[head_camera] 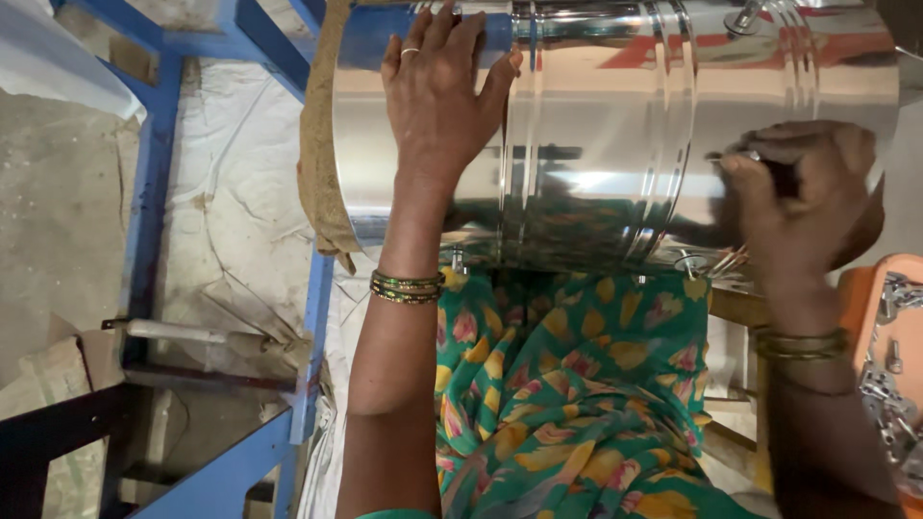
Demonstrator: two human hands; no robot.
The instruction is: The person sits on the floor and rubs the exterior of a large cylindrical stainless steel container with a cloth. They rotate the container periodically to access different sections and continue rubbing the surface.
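Note:
A large shiny steel drum lies on its side across my lap, its ribbed wall mirroring the room. My left hand rests flat on the drum's left part, fingers spread, a ring on one finger. My right hand is closed around a small dark tool or fitting pressed against the drum's right part; what it grips is mostly hidden by my fingers. A brown cloth or cardboard pad sits against the drum's left end. Bangles circle both wrists.
A blue metal frame stands at the left over a white sheet. An orange tray with several small metal parts sits at the right edge. Green flowered fabric covers my lap.

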